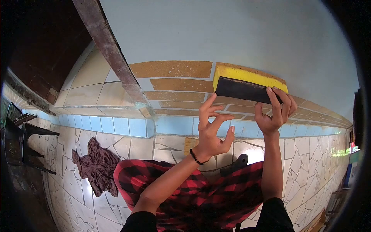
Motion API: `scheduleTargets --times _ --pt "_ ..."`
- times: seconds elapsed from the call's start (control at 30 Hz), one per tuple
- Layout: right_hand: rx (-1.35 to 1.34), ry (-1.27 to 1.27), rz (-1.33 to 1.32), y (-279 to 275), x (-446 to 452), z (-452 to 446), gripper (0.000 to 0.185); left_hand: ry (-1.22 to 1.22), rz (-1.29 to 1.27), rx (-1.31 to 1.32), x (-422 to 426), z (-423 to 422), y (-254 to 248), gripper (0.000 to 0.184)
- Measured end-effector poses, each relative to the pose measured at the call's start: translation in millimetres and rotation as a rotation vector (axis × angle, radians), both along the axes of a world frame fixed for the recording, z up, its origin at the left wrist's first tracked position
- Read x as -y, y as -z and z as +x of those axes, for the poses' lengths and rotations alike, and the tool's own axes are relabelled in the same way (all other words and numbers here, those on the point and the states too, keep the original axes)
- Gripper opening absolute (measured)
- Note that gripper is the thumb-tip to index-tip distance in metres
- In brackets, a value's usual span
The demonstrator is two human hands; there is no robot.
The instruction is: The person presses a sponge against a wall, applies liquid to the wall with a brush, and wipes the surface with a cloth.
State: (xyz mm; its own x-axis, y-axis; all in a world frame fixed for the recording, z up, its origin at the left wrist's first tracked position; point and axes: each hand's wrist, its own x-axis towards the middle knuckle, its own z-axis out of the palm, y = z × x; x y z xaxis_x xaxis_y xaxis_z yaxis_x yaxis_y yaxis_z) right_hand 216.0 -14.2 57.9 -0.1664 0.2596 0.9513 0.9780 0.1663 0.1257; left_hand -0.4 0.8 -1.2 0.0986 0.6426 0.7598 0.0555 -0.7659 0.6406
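A yellow sponge block with a black backing (243,90) lies against the wall, level with the painted brown bricks (174,69). My right hand (272,112) grips its right end, with the fingers over the black backing and the thumb below. At the lower left corner of the block is my left hand (212,131), its fingers apart and curved. One of its fingertips is at that corner; I cannot tell whether it touches. A dark beaded bracelet circles my left wrist.
A dark brown crumpled cloth (96,166) lies on the cracked-tile floor (131,147) to the left. Farther left is a dark chair (27,139). Light blue tiles (174,124) line the wall's base. A brown post (110,46) stands left of the painted bricks.
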Motion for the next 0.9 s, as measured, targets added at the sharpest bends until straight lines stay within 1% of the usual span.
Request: scheduleTargets --times 0.27,0.9 --pt "0.041 0.016 0.001 1.7 1.8 1.3 0.06 0.0 -0.002 0.003 -0.4 -0.1 0.3 0.021" --pt "0.038 0.009 0.004 4.7 1.0 1.1 0.06 -0.003 -0.012 0.0 0.5 -0.4 -0.6 0.021"
